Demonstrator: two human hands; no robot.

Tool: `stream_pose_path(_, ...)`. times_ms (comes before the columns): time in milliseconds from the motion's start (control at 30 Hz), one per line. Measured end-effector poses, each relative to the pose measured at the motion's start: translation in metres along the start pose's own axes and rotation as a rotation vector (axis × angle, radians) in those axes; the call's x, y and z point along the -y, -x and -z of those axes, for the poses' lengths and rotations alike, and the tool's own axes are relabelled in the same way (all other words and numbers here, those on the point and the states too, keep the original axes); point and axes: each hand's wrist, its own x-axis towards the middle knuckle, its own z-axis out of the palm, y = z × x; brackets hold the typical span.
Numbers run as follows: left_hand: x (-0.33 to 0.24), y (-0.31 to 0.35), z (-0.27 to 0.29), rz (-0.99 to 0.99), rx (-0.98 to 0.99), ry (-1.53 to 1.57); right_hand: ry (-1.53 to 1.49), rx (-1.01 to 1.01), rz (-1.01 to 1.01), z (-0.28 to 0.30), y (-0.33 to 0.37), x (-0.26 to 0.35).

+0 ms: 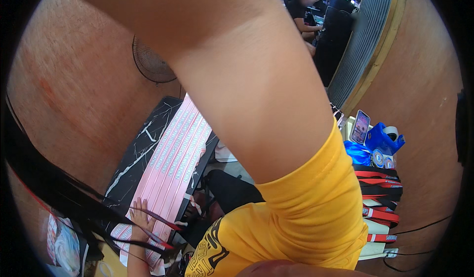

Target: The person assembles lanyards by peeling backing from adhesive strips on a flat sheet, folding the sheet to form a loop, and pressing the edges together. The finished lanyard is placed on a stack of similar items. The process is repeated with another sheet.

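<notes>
Left hand (141,219), spread, empty: I'm seemingly steadying pink strips (170,174) beneath; next probably needing flatness. Right hand: unseen, can't tell.

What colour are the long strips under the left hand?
The strips are pink, seen best in the head view.

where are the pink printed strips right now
Left of centre in the head view, on the black marble-patterned table, the pink printed strips lie under the left hand.
</notes>
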Motion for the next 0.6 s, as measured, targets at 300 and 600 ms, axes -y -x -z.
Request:
stream_pose_path(300, -0.001, 0.005, -0.006, 0.026, -0.159, 0.025, 0.056, -0.100, -0.159, 0.037, 0.027, -0.016)
stream_pose_path(600, -0.017, 0.005, 0.041, 0.062, -0.154, -0.061, 0.144, -0.195, -0.189, 0.087, 0.010, -0.026)
